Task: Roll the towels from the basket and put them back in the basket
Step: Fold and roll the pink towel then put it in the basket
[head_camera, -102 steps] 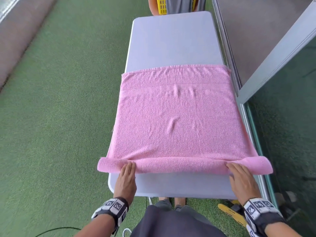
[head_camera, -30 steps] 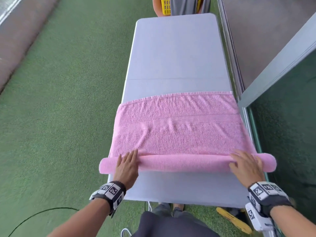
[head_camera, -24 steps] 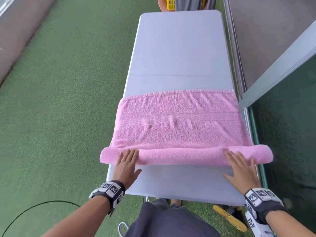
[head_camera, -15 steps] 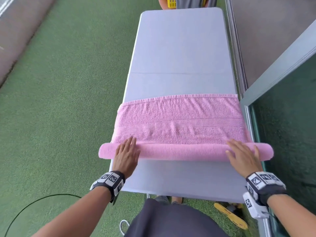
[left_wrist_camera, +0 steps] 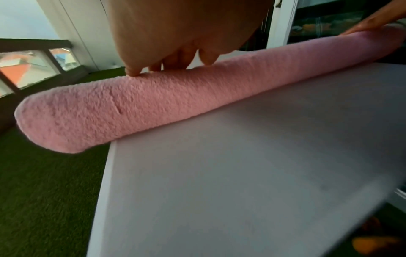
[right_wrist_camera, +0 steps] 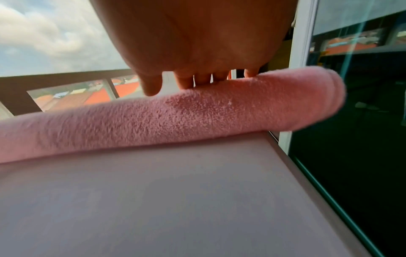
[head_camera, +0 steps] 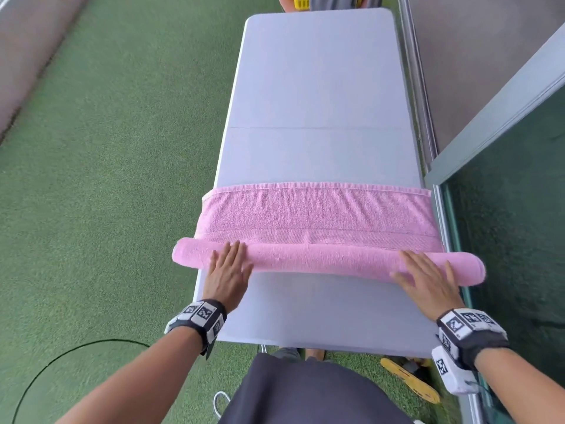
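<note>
A pink towel (head_camera: 318, 215) lies across the white table (head_camera: 318, 87), mostly wound into a long roll (head_camera: 324, 260) whose two ends overhang the table's sides. A short flat strip stays unrolled beyond it. My left hand (head_camera: 227, 267) presses flat on the roll (left_wrist_camera: 153, 99) near its left end, fingers straight. My right hand (head_camera: 425, 276) lies flat on the roll (right_wrist_camera: 175, 118) near its right end, fingers spread. A yellow basket (head_camera: 301, 0) shows at the far end of the table, mostly cut off by the frame.
Green artificial turf (head_camera: 107, 179) covers the floor to the left. A glass panel with a metal frame (head_camera: 501, 111) runs close along the table's right side. A yellow slipper (head_camera: 409, 381) lies on the floor near my feet, and a black cable (head_camera: 61, 359) curves at lower left.
Both hands have pushed the roll away from me along the table. The roll has grown thicker and the flat strip of towel has shrunk.
</note>
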Motion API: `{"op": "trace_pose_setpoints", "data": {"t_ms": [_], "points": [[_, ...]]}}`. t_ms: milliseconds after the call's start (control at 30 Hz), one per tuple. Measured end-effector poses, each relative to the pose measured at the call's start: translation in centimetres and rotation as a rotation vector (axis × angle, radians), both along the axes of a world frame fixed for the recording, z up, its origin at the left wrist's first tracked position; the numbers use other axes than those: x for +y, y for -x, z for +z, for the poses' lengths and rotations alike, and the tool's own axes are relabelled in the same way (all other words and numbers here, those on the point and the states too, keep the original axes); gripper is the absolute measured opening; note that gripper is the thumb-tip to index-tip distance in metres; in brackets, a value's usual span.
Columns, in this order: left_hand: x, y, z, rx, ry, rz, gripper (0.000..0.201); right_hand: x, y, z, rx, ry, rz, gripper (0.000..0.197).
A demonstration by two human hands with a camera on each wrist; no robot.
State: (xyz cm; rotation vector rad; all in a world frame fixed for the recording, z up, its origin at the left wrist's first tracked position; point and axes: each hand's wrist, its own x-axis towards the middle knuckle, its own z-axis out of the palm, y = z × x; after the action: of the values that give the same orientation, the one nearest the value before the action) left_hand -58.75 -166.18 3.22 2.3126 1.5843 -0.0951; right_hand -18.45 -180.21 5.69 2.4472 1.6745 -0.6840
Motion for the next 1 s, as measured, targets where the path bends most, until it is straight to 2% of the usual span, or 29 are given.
{"op": "trace_pose_setpoints", "data": {"t_ms": [67,100,267,367,433,533,667,800,867,933,1000], "points": [[-1.1,0.4,-0.2,0.071,-0.009,-0.111,0.071,-1.2,0.2,-0.7,-0.036,0.048,0.048,0.07],[-1.5,0.6,-0.2,0.097,-0.01,-0.14,0.071,-1.7,0.2,-0.9,-0.052,0.047,0.069,0.068],[-1.0,0.8,0.2,0.103,-0.125,-0.15,0.033,0.2,-0.7,-0.1,-0.1,0.01,0.051,0.046],[-0.1,0.1,0.3,0.03,-0.097,-0.072,0.053,1.0,-0.9,0.0,-0.066,-0.108,-0.03,0.046],[-0.2,0.0,0.0,0.027,-0.058,-0.104,0.06,0.5,-0.5,-0.4,-0.011,-0.063,-0.009,0.055],[-0.8,0.5,-0.4,0.102,-0.022,-0.185,0.067,-1.0,0.1,-1.0,-0.032,0.001,0.079,0.074],[-1.4,0.7,-0.5,0.119,-0.041,-0.162,0.06,-2.1,0.7,-1.3,-0.047,0.021,0.087,0.061],[-1.3,0.6,0.2,0.113,-0.064,-0.193,0.039,-1.6,0.7,-0.6,-0.072,0.041,0.115,0.045],[-0.6,0.4,0.4,0.077,-0.051,-0.162,0.053,-0.7,0.3,-0.2,-0.081,-0.064,0.07,0.038],[-0.2,0.0,0.3,0.001,-0.05,-0.055,0.064,-0.1,0.2,0.0,-0.072,-0.166,-0.022,0.042],[-0.3,-0.2,0.0,0.006,-0.038,-0.069,0.066,-0.2,0.5,-0.4,-0.02,-0.101,-0.018,0.058]]}}
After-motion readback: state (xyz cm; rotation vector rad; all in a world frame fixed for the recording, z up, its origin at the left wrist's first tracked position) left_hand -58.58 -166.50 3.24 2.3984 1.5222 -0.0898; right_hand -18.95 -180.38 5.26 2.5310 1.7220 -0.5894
